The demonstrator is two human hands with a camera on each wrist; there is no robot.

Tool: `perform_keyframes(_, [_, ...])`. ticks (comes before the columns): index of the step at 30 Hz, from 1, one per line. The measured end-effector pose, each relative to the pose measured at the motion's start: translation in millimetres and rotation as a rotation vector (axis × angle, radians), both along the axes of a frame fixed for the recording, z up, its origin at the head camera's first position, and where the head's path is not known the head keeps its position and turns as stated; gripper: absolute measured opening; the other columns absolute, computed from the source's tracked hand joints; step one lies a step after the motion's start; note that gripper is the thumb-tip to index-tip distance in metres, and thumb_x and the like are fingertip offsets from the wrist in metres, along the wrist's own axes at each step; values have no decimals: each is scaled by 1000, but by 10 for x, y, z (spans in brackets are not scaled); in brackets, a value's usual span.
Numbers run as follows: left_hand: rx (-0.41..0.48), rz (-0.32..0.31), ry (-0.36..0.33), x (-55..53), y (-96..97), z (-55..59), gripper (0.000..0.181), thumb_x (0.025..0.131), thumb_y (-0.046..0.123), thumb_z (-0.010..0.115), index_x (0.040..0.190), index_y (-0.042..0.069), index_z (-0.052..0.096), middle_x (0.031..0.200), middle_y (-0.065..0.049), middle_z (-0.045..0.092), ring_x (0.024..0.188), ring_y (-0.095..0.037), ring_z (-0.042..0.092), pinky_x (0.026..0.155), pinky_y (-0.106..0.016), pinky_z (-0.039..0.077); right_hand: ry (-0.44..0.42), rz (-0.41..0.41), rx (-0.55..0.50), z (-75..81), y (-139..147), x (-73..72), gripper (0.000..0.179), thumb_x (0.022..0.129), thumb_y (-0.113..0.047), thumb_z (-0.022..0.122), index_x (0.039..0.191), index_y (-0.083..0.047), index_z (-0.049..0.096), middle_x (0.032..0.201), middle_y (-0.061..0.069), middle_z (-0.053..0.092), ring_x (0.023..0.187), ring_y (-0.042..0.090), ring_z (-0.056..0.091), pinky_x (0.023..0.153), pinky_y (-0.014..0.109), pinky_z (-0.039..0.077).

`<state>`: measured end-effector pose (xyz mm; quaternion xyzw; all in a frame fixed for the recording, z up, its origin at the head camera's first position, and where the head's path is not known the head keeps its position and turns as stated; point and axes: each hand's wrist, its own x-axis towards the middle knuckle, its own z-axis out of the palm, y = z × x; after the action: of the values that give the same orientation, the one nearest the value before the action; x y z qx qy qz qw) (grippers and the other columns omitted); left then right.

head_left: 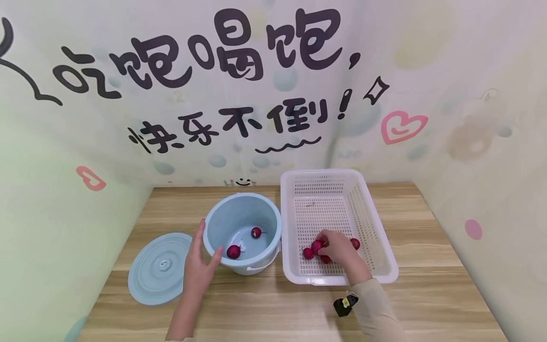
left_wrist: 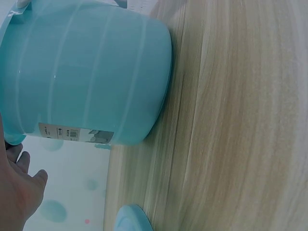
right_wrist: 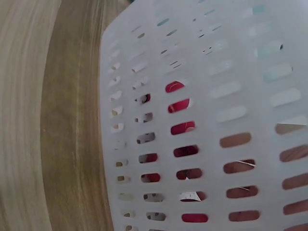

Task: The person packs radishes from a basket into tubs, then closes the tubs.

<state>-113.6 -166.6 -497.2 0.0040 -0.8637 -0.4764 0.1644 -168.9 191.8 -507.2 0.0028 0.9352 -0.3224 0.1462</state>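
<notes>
In the head view a light blue bucket (head_left: 243, 209) stands upright with two red radishes inside, one radish (head_left: 233, 251) near the front and another radish (head_left: 256, 232) further back. My left hand (head_left: 201, 266) rests against the bucket's left side, fingers straight and thumb by the front rim. To the right is a white perforated basket (head_left: 288, 228). Inside it my right hand (head_left: 339, 247) pinches a red radish (head_left: 316, 246). Close by lie a radish (head_left: 308, 253), a radish (head_left: 325, 259) and a radish (head_left: 355, 243). The right wrist view shows the basket wall (right_wrist: 226, 103), which partly hides that hand.
A round blue lid (head_left: 158, 270) lies on the wooden table (head_left: 265, 313), left of the bucket. The bucket's white handle (head_left: 262, 266) hangs down at its front. A small black object (head_left: 343, 306) is beside my right sleeve (head_left: 378, 304). A printed wall (head_left: 256, 95) closes off the back.
</notes>
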Motion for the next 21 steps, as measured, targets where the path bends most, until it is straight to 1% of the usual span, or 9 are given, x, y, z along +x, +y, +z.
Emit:
perform_keyframes(4, [0,1,1,0,-6,-6,82,88,17,70,158,21,28,163,-7,34,149,-34,33,119,-60,34,12,-36,-67,17,1,-18,26,86,-5,74,111,-10,69,106,9,70,95,21,66,81,38,60])
perform_keyframes(10, [-3,0,0,5,-4,6,81,89,21,69,158,21,28,163,-7,33,149,-33,33,119,-59,34,61,-74,-175,32,13,-27,32,87,-8,73,119,-10,68,114,11,71,103,26,68,88,43,60])
perform_keyframes(16, [-4,0,-11,3,6,19,80,90,22,69,159,21,28,163,-8,33,149,-33,33,118,-59,35,122,-107,-248,76,29,-29,33,88,-11,73,121,-11,67,118,11,70,107,27,68,91,42,59])
perform_keyframes(21, [0,-2,-4,10,1,17,80,89,22,69,158,21,28,163,-8,33,149,-34,34,117,-60,36,175,-97,-286,149,4,-17,36,88,-9,74,123,-10,66,118,12,71,106,28,69,90,42,60])
